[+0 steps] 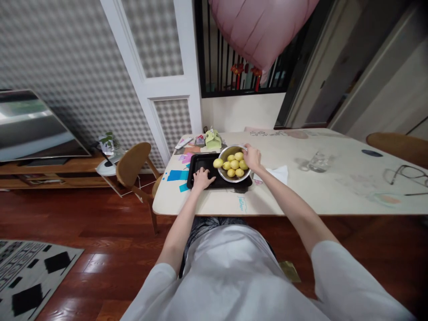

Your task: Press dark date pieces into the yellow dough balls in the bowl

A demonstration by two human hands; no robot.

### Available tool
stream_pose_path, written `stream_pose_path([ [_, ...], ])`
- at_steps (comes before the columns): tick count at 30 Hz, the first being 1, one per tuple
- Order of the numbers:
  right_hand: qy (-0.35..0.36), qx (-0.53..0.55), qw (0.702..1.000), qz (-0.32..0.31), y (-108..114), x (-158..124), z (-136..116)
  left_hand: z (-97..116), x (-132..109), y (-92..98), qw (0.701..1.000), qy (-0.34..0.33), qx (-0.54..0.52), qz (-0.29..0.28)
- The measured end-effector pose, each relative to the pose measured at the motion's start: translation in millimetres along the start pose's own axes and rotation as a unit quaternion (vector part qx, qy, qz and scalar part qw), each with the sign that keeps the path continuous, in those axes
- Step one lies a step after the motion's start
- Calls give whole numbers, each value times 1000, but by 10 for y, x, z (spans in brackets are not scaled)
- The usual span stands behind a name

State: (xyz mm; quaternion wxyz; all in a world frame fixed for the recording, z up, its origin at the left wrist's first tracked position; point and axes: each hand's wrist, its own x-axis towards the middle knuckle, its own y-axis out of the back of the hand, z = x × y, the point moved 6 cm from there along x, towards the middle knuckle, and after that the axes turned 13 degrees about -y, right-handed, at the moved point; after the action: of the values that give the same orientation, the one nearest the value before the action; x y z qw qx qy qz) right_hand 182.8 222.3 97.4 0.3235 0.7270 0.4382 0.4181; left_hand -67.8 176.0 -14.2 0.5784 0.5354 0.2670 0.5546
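Note:
A metal bowl [224,153] holding several yellow-green round fruits [234,164] stands on the right part of a black baking tray [195,164] on a pale table [301,196]. My left hand [203,179] lies flat on the tray's left front part, fingers spread, holding nothing. My right hand [252,157] is curled over the bowl's right rim, beside the fruits; whether it grips the rim or a fruit is not clear.
A white napkin [277,174] lies right of the bowl, then a glass [317,161] and spectacles [406,174]. Blue and pink paper pieces [175,175], a green item [213,138] and a remote lie at the table's left end. A wooden chair [133,167] stands left.

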Motion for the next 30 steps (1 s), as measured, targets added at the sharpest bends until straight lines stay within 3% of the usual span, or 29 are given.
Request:
stream_pose_path([
  [14, 48, -40, 997, 46, -178, -4, -384, 54, 3, 25, 999, -19, -1, -37],
  [30, 76, -30, 993, 87, -330, 30, -329, 68, -2, 28, 998, -17, -3, -54],
])
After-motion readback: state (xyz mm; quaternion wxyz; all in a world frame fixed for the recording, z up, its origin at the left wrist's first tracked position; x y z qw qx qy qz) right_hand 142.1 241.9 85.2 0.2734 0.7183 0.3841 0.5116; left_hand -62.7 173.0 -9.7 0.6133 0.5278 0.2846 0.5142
